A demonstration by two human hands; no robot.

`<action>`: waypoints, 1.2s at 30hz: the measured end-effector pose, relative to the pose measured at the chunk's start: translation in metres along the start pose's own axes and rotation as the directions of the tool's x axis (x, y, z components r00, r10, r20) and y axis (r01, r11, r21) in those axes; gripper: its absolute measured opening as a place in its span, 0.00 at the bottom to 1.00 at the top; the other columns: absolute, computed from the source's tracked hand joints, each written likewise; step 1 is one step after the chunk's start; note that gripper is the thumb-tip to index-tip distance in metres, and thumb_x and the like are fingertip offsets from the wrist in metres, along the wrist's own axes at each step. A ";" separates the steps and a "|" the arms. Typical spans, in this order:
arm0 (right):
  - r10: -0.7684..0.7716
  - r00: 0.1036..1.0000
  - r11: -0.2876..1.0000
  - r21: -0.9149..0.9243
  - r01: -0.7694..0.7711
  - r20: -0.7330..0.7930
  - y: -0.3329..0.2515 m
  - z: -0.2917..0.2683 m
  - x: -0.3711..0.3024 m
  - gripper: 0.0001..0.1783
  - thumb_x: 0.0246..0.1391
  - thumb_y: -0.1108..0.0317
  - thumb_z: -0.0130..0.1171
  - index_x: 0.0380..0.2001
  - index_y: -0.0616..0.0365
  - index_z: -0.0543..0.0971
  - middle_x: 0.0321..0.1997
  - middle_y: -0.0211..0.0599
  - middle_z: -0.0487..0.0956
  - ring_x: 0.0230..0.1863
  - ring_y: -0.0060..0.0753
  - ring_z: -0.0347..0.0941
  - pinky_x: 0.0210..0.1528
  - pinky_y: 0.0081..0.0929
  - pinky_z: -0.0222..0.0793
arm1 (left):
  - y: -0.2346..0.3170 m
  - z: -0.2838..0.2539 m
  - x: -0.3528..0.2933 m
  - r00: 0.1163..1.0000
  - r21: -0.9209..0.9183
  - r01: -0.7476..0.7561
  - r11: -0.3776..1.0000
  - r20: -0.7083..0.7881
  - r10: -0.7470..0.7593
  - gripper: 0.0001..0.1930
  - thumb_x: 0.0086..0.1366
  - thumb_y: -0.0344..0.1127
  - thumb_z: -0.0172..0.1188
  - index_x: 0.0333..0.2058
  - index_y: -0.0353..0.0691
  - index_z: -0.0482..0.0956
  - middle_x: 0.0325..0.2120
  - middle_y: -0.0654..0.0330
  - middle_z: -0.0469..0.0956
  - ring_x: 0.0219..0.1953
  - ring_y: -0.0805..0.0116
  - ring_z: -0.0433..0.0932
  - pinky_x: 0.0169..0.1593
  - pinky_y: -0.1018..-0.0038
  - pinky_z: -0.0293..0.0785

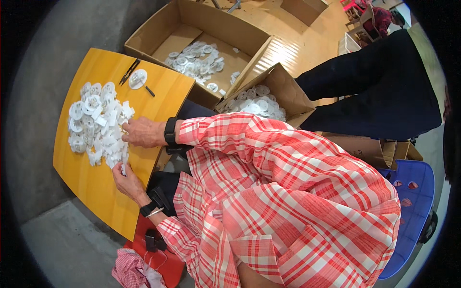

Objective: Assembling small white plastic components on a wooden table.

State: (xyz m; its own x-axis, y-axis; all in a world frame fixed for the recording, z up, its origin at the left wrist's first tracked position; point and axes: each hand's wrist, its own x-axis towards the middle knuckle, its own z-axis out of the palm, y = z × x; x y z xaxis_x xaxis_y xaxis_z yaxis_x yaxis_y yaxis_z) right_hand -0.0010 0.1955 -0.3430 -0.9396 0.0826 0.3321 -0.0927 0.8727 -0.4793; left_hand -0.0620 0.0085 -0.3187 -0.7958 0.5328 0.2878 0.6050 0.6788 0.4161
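Observation:
A heap of white round plastic pieces and small white flat pieces point(96, 115) covers the middle of the yellow-orange table point(91, 187). At the heap's near edge, my right hand point(144, 132) has its fingers curled in against the small pieces; what they hold is hidden. Lower in the picture, my left hand point(128, 183) pinches a small white piece point(124, 168) between thumb and fingers at the heap's edge. Black thread snips point(129, 72), a single white disc point(138, 79) and a short black stick point(150, 91) lie apart from the heap.
A large cardboard box point(225, 29) with white pieces stands beyond the table's right end. A smaller box point(293, 96) of white discs sits beside me. A person in dark trousers point(370, 86) stands close by. A red stool point(168, 264) holds cloth and a black object.

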 end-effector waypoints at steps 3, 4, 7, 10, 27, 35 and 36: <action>-0.021 0.999 1.000 0.020 0.022 -0.028 0.000 -0.004 0.003 0.16 0.45 0.61 0.60 0.37 0.55 0.74 0.38 0.45 0.70 0.39 0.48 0.72 0.32 0.40 0.71 | 0.007 -0.002 0.001 0.995 -0.168 0.077 0.983 -0.043 -0.085 0.14 0.58 0.33 0.60 0.41 0.35 0.71 0.28 0.52 0.76 0.29 0.61 0.74 0.34 0.69 0.70; 0.005 1.000 1.000 0.011 -0.005 0.023 0.007 -0.005 0.001 0.16 0.45 0.61 0.60 0.37 0.56 0.74 0.38 0.45 0.71 0.38 0.48 0.72 0.32 0.40 0.71 | 0.004 0.007 0.003 0.995 -0.168 0.082 0.982 -0.044 -0.091 0.14 0.58 0.33 0.60 0.41 0.35 0.71 0.28 0.52 0.76 0.29 0.61 0.74 0.34 0.69 0.70; 0.047 0.996 0.999 0.021 -0.049 0.078 0.012 -0.001 0.016 0.15 0.45 0.58 0.59 0.34 0.55 0.74 0.34 0.44 0.73 0.35 0.48 0.74 0.31 0.42 0.72 | -0.006 0.005 0.010 0.959 -0.545 0.257 0.798 0.045 -0.279 0.12 0.61 0.36 0.58 0.41 0.38 0.71 0.25 0.58 0.75 0.22 0.75 0.71 0.22 0.80 0.65; 0.146 0.989 0.987 0.067 -0.147 0.021 0.037 -0.027 0.014 0.11 0.46 0.60 0.58 0.32 0.52 0.76 0.31 0.40 0.75 0.37 0.46 0.74 0.36 0.40 0.69 | 0.026 0.005 0.015 0.890 -0.648 0.425 0.631 0.171 -0.423 0.12 0.62 0.37 0.58 0.42 0.40 0.70 0.21 0.61 0.75 0.18 0.80 0.69 0.17 0.84 0.60; 0.012 0.983 0.992 0.128 0.011 -0.183 0.080 -0.027 0.081 0.15 0.49 0.63 0.60 0.41 0.55 0.74 0.35 0.43 0.75 0.35 0.41 0.73 0.36 0.32 0.69 | 0.047 0.008 0.016 0.905 -0.701 0.370 0.610 0.122 -0.408 0.11 0.62 0.33 0.56 0.41 0.36 0.73 0.21 0.64 0.74 0.17 0.81 0.68 0.19 0.84 0.66; -0.005 0.987 0.969 0.244 0.044 -0.158 0.069 -0.038 0.086 0.12 0.49 0.68 0.58 0.39 0.57 0.75 0.27 0.39 0.75 0.31 0.41 0.72 0.34 0.33 0.68 | 0.062 0.002 0.022 0.912 -0.680 0.372 0.632 0.141 -0.386 0.10 0.61 0.33 0.57 0.40 0.37 0.74 0.20 0.65 0.72 0.16 0.80 0.69 0.19 0.81 0.66; -0.008 0.987 0.969 0.241 0.047 -0.162 0.067 -0.044 0.088 0.12 0.49 0.68 0.58 0.39 0.57 0.75 0.27 0.39 0.75 0.31 0.41 0.72 0.34 0.33 0.68 | 0.065 -0.001 0.024 0.919 -0.657 0.364 0.660 0.139 -0.369 0.10 0.61 0.34 0.57 0.40 0.38 0.74 0.20 0.65 0.71 0.16 0.80 0.69 0.19 0.81 0.66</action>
State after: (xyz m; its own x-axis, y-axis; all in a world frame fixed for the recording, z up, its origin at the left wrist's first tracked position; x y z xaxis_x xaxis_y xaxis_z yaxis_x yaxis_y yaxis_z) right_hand -0.0751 0.2822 -0.3104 -0.8730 0.1529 0.4631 -0.2136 0.7337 -0.6450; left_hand -0.0420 0.0650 -0.2843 -0.9511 0.3088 -0.0088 0.0918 0.3096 0.9464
